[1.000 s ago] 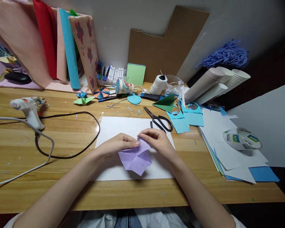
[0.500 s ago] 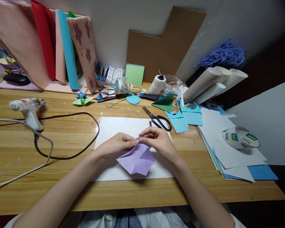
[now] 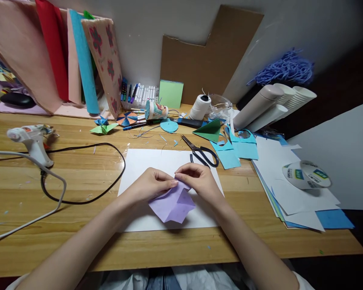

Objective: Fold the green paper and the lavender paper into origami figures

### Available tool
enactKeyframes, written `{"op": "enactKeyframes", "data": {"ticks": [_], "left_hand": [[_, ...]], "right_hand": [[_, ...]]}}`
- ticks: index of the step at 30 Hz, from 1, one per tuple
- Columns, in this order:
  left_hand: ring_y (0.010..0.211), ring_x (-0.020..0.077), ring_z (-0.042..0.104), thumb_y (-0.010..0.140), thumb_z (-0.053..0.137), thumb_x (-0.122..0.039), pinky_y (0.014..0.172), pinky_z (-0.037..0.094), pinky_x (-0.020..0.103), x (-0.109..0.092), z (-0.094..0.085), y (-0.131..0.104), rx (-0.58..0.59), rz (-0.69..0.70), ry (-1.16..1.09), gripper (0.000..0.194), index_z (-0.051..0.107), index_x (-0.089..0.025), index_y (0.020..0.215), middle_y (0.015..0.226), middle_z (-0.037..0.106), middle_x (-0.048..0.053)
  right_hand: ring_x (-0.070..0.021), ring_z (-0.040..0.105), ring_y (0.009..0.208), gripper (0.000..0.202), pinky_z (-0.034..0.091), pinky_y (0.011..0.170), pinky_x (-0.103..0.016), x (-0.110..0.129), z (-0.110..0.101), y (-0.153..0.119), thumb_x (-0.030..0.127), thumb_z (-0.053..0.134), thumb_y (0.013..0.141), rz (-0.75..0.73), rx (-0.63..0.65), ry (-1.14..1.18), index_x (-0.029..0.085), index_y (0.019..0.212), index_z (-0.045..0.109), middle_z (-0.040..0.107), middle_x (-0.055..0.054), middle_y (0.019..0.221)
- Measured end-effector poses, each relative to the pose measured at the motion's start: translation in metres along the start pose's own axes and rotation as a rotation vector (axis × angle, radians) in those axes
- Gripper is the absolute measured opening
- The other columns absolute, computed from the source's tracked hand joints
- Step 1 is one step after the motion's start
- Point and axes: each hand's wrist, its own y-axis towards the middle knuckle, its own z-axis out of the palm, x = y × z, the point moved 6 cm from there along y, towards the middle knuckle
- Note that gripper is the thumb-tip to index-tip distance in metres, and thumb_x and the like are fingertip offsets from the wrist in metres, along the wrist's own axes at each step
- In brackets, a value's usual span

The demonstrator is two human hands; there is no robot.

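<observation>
A creased piece of purple paper [image 3: 173, 204] is pinched along its far edge by both hands, above a white sheet [image 3: 139, 163]. My left hand [image 3: 153, 184] grips it with thumb and fingers from the left. On the right, my right hand [image 3: 198, 179] closes thumb and fingertips on the same far edge, close beside the left thumb. The paper's near part fans out toward me, with fold lines showing. Just beyond my right hand lie black-handled scissors [image 3: 202, 152], their blades pointing away to the left. The fingertips under the paper are hidden.
At left stands a white glue gun [image 3: 33, 143] with looping cables. Along the back are markers [image 3: 142, 94], a thread spool [image 3: 200, 106], a green folded paper [image 3: 208, 131] and cyan cut paper [image 3: 246, 149]. Stacked paper [image 3: 293, 189] with a tape roll [image 3: 307, 175] lies right.
Both hands still hold the purple paper. Its right side has folded up slightly and its near edge has shifted a little left. The view has drifted slightly.
</observation>
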Motion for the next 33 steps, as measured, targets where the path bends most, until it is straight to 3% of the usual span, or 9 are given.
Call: {"op": "enactKeyframes", "data": {"ticks": [9,12,17,21,27,33], "left_hand": [[0.047,0.0063,0.031,0.066,0.066,-0.047,0.044,0.022,0.020,-0.005,-0.006,-0.002,-0.110,0.038,0.155,0.041,0.070,-0.007,0.074,0.052,0.052,-0.001],[0.050,0.0081,0.038,0.067,0.065,-0.045,0.048,0.027,0.021,-0.006,-0.004,-0.002,-0.127,0.071,0.167,0.038,0.069,-0.007,0.073,0.058,0.056,0.001],[0.049,0.0083,0.036,0.076,0.052,-0.052,0.047,0.026,0.021,-0.007,0.004,-0.002,-0.029,0.112,0.152,0.043,0.064,-0.010,0.071,0.056,0.048,-0.002],[0.056,0.0104,0.043,0.079,0.052,-0.045,0.052,0.032,0.021,-0.007,0.009,-0.003,0.089,0.107,0.117,0.038,0.063,-0.010,0.087,0.068,0.054,0.001],[0.059,0.0123,0.047,0.082,0.046,-0.036,0.053,0.033,0.022,-0.014,0.002,-0.003,-0.109,0.202,0.300,0.031,0.065,-0.011,0.076,0.067,0.059,0.003],[0.068,0.0157,0.057,0.085,0.041,-0.025,0.061,0.037,0.023,-0.023,0.003,-0.011,-0.255,0.343,0.502,0.028,0.067,-0.015,0.084,0.078,0.068,0.005]], "right_hand": [[-0.0152,0.058,0.069,0.018,0.044,0.061,-0.026,-0.001,0.004,0.001,0.035,0.066,0.072,0.001,0.139,-0.110,0.017,0.075,0.068,0.067,-0.003,0.074],[-0.0147,0.057,0.069,0.016,0.043,0.061,-0.025,-0.001,0.004,0.001,0.032,0.066,0.072,-0.007,0.133,-0.127,0.016,0.073,0.066,0.065,-0.003,0.073],[-0.0119,0.051,0.060,0.019,0.038,0.055,-0.023,0.001,-0.002,0.003,0.034,0.065,0.072,-0.002,0.075,-0.141,0.016,0.067,0.062,0.059,0.000,0.064],[-0.0107,0.047,0.056,0.023,0.035,0.051,-0.023,-0.001,-0.006,0.005,0.038,0.066,0.070,0.037,0.044,-0.133,0.016,0.066,0.061,0.056,0.001,0.062],[-0.0104,0.049,0.056,0.019,0.037,0.051,-0.023,-0.003,-0.006,0.006,0.034,0.067,0.070,0.011,0.052,-0.093,0.016,0.070,0.064,0.058,0.001,0.063],[-0.0125,0.053,0.060,0.015,0.040,0.054,-0.024,-0.002,-0.008,0.004,0.031,0.068,0.070,-0.014,0.000,-0.093,0.016,0.074,0.068,0.063,-0.002,0.068]]}}
